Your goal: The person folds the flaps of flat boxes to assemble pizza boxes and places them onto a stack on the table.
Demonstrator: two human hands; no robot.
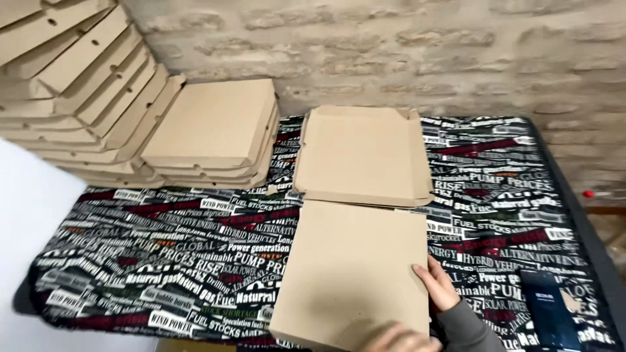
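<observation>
Both hands' fingers are resting flat on cardboard box (352, 267): right hand (435, 285) w/ fingers spread at rt edge, left hand (401, 339) at near edge, box lying ahead-left.

A flat, square, plain brown cardboard pizza box (352, 267) lies open at the near middle of the counter, its upturned-edged half (362, 153) toward the wall. A stack of closed brown boxes (215, 130) sits at the back left, beside leaning unfolded box blanks (72, 85). A dark rectangular packet (548, 309) lies near right.
</observation>
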